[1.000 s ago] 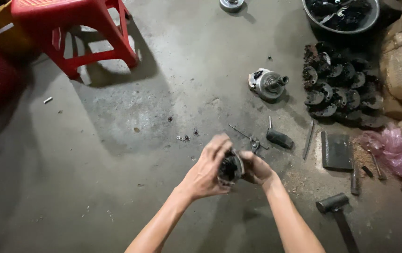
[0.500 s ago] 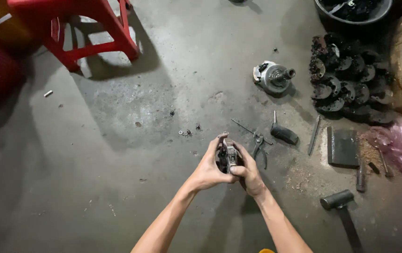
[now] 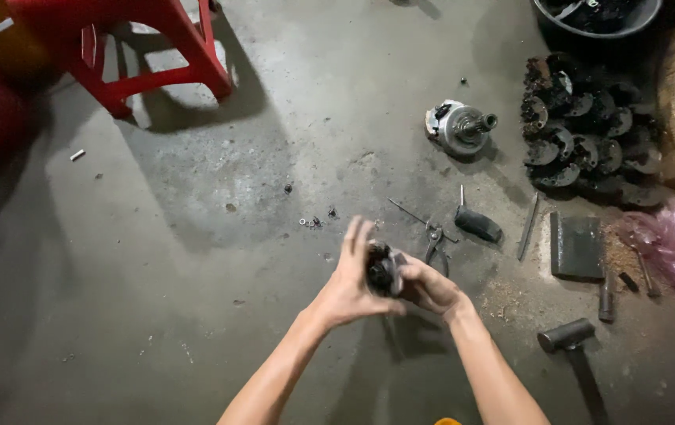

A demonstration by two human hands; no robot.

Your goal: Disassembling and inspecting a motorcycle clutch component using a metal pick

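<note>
Both hands meet over the concrete floor around a small dark round metal part point(image 3: 382, 267). My left hand point(image 3: 351, 277) presses against its left side with the fingers stretched upward. My right hand point(image 3: 427, 285) grips it from the right and partly covers it. Just beyond the hands lie pliers point(image 3: 434, 244), a thin rod point(image 3: 410, 213) and a black-handled screwdriver point(image 3: 477, 222).
A grey motor part with a shaft point(image 3: 460, 127) stands further back. A pile of dark round parts point(image 3: 581, 145) and a dark basin point(image 3: 597, 12) are at the right. A hammer point(image 3: 567, 337), a flat metal block point(image 3: 576, 246), a pink bag point(image 3: 672, 240) and a red stool point(image 3: 144, 47) are also here.
The view has drifted slightly, so the floor items sit a little lower. My left fingers have opened out and now point upward against the part; the right hand still holds it.
</note>
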